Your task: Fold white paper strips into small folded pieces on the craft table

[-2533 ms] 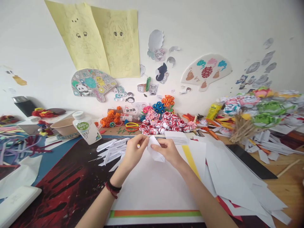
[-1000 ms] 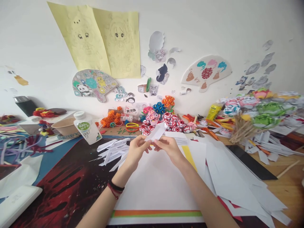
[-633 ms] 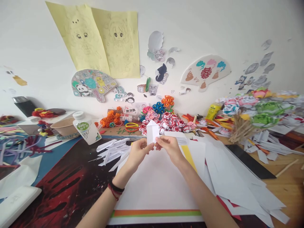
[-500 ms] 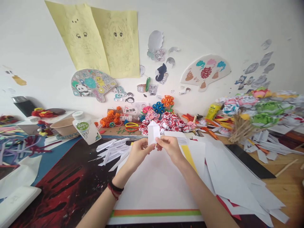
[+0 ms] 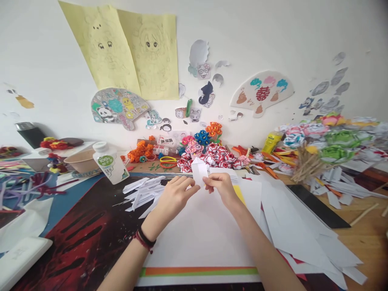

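Note:
A small folded piece of white paper (image 5: 199,170) with a pointed top stands upright above the large white sheets (image 5: 203,230), tilted slightly. My right hand (image 5: 220,186) pinches its lower right edge between thumb and fingers. My left hand (image 5: 177,194) is just left of the paper, back of the hand up, its fingers bent loosely and its thumb stretched towards the paper's lower edge. Nothing shows in the left hand. To its left lies a pile of folded white paper strips (image 5: 141,192).
Red-and-white paper flowers (image 5: 222,157) line the back by the wall. A white bottle (image 5: 110,162) and a brown bowl (image 5: 81,161) stand at the left. Loose white sheets (image 5: 298,226), a black flat object (image 5: 318,206) and a bunch of stemmed flowers (image 5: 336,145) are at the right.
My left hand has let go of the folded paper and turned back-up beside it. The paper has shifted slightly right and tilted, still pinched in my right hand.

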Motion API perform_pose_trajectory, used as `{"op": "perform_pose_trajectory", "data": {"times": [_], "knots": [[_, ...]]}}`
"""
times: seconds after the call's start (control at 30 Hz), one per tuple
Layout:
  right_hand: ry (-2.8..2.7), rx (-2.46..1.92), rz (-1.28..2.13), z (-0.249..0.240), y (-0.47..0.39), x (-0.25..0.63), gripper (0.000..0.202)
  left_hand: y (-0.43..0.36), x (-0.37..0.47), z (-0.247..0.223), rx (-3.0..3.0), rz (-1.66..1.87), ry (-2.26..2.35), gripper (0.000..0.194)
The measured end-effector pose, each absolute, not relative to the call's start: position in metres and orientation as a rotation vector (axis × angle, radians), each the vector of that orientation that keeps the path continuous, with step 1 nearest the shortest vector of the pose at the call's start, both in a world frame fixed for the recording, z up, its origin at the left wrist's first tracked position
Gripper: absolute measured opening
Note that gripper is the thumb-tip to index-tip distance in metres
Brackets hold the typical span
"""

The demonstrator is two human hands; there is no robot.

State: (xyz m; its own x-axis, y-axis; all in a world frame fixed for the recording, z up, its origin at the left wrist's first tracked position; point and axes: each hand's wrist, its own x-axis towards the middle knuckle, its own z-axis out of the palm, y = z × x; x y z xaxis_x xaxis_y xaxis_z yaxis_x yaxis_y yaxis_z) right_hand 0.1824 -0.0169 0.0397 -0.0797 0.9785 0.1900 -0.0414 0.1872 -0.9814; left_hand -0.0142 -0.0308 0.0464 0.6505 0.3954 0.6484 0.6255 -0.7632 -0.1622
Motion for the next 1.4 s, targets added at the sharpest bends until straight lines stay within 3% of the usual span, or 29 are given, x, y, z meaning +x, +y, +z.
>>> {"op": "perform_pose_trajectory", "data": {"times": [0.23,0.47,0.6,0.63,0.77,1.07,1.4], "knots": [[-1.490,-1.048,0.994,0.036,-0.014,0.180,0.035,-0.029,-0.016,0.044,-2.497,-0.835,-0.829,0.027],[-1.456,-0.973,1.104,0.035,-0.018,0.173,0.029,-0.024,-0.012,0.047,-2.496,-1.282,-1.151,0.015],[-1.456,-0.967,1.134,0.034,-0.019,0.171,0.028,-0.023,-0.010,0.047,-2.543,-1.589,-1.375,0.050],[-1.458,-0.963,1.142,0.034,-0.019,0.171,0.028,-0.023,-0.010,0.046,-2.559,-1.647,-1.440,0.050],[-1.461,-0.931,1.169,0.034,-0.020,0.170,0.031,-0.024,-0.006,0.042,-2.675,-1.671,-1.693,0.022],[-1.480,-0.929,1.203,0.037,-0.021,0.168,0.034,-0.024,-0.004,0.039,-2.638,-1.902,-1.909,0.034],[-1.404,-0.939,1.219,0.037,-0.021,0.167,0.027,-0.025,-0.009,0.049,-2.894,-1.950,-1.830,0.030]]}}
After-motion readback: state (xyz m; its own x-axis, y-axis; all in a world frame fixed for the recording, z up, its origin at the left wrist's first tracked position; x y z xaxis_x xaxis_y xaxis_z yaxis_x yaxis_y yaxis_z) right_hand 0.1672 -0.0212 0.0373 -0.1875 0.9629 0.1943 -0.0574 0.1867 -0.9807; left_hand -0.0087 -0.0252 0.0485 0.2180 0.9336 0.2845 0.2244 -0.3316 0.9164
